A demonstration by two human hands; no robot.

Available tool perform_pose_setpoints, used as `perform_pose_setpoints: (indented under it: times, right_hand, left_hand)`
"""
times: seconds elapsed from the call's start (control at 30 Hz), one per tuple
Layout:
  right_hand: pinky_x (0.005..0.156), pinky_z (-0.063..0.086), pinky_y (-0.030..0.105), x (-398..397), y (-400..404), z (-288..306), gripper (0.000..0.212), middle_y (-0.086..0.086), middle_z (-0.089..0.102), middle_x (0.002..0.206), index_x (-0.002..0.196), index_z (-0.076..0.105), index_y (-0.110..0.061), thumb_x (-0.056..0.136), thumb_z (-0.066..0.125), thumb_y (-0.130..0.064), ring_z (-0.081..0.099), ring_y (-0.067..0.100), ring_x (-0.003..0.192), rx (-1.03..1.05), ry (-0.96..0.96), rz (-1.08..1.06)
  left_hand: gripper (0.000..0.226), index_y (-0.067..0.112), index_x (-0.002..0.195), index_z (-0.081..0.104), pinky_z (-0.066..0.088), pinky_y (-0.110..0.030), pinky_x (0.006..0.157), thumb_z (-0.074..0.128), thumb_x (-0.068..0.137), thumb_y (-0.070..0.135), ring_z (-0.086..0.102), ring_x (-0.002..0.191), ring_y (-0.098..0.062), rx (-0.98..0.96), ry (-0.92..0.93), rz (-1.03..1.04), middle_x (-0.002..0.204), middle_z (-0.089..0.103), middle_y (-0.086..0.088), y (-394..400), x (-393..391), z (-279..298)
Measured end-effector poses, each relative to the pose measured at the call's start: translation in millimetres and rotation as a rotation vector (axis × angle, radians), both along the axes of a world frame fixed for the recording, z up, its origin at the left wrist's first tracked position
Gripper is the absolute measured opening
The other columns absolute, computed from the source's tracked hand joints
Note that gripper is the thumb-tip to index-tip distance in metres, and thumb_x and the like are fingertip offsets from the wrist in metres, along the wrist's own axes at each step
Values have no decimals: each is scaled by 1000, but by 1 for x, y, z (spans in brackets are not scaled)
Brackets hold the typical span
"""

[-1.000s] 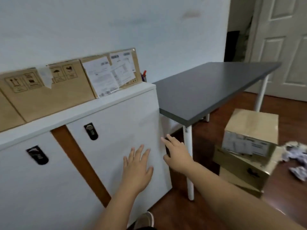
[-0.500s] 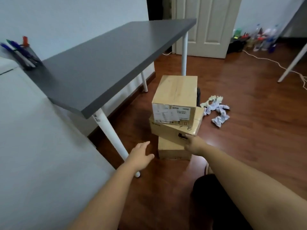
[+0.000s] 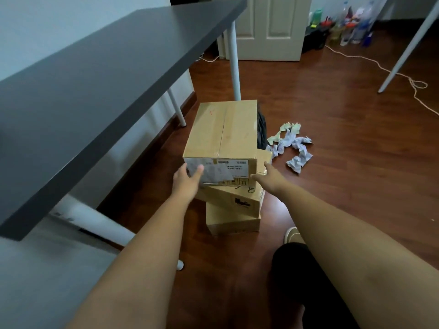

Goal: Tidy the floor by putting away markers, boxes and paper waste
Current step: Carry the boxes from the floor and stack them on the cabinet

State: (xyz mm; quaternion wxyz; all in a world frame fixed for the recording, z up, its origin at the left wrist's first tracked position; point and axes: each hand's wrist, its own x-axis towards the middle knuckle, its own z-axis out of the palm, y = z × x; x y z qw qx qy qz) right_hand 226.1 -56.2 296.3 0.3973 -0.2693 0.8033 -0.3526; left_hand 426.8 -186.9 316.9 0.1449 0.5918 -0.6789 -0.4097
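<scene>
The left hand (image 3: 187, 178) lies against the near left corner of the top cardboard box (image 3: 222, 136), its thumb across the labelled front face and its grip loose rather than closed; the right hand (image 3: 268, 178) reaches to the box's near right corner with fingers apart and straight, and whether it touches the cardboard yet I cannot tell. That box caps a crooked stack of 3 on the wooden floor (image 3: 332, 143): under it a flatter middle box (image 3: 235, 198) turned slightly askew, and below that a bottom box (image 3: 234, 223), all beside the near end of the dark grey counter (image 3: 95, 81). To my eye the tidying is still early: all 3 boxes remain on the floor, and a scatter of crumpled paper waste (image 3: 292, 148) lies just right of the stack, untouched. No markers show anywhere here, so their state is unknown. The likely step in hand is lifting the top box. The floor is glossy reddish-brown plank; the counter stands on white legs (image 3: 234, 58) along a pale wall, its top bare as far as it shows. Further back are a cream panelled door (image 3: 273, 27), a cluster of bottles (image 3: 349, 22) in the corner, and a pale cable (image 3: 380, 67) trailing past another white leg at the right.
</scene>
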Motion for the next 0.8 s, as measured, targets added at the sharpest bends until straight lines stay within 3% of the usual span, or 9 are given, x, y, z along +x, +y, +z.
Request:
perform_pose_setpoints:
  times: [0.1, 0.2, 0.3, 0.4, 0.53, 0.6, 0.67, 0.8]
  right_hand:
    - [109, 32, 36, -3, -12, 3, 73, 4, 33, 153, 154, 15, -13, 96, 56, -29, 34, 27, 141, -155, -150, -65]
    - [106, 34, 38, -7, -26, -5, 66, -11, 42, 139, 152, 24, -24, 96, 55, -35, 39, 20, 135, -253, -275, -107]
    - [86, 44, 33, -7, -34, -18, 45, -3, 60, 128, 138, 46, -28, 95, 54, -34, 53, 23, 122, -302, -365, -128]
    - [69, 43, 24, -5, -25, -10, 32, -3, 65, 115, 129, 55, -26, 97, 52, -25, 58, 10, 102, -384, -422, -206]
    - [81, 46, 30, -13, -3, 26, 33, -4, 69, 121, 125, 61, -34, 95, 52, -23, 59, 16, 115, -538, -459, -279]
    - [84, 47, 33, -13, 13, 61, 33, -4, 70, 120, 126, 61, -35, 97, 49, -24, 61, 16, 113, -626, -464, -283]
    - [76, 47, 32, -8, 35, 100, 33, -1, 72, 113, 123, 62, -33, 101, 41, -20, 65, 15, 101, -713, -514, -295]
    - [69, 59, 40, 28, 95, 169, 41, 4, 72, 116, 133, 55, -33, 101, 34, -17, 72, 22, 100, -894, -562, -307]
  left_hand:
    - [77, 23, 157, 16, 30, -49, 113, 42, 96, 60, 27, 146, -32, 96, 212, 228, 163, 20, -7, -19, -20, 4]
    - [73, 25, 157, 16, 24, -50, 115, 27, 97, 65, 28, 147, -31, 255, 357, 320, 162, 25, -7, -32, -36, -5]
    - [75, 32, 156, 21, 22, -52, 116, 21, 93, 73, 30, 146, -31, 357, 424, 341, 159, 32, -6, -30, -35, -13]
    - [83, 39, 151, 30, 27, -56, 113, 25, 82, 84, 35, 142, -31, 356, 459, 333, 158, 34, -3, -28, -29, -12]
    - [75, 56, 132, 44, 47, -53, 99, 29, 69, 93, 54, 124, -24, 176, 539, 177, 145, 46, 1, -21, -23, 27]
    - [59, 53, 138, 40, 52, -43, 91, 27, 86, 79, 57, 119, -17, 131, 611, 48, 138, 54, 6, -1, -23, 73]
    - [53, 49, 146, 31, 53, -36, 82, 30, 95, 66, 58, 115, -11, 109, 682, -94, 135, 56, 11, 17, -19, 117]
    - [76, 60, 144, 22, 47, -53, 100, 59, 78, 71, 57, 124, -19, 144, 755, -286, 139, 58, 10, 56, 6, 188]
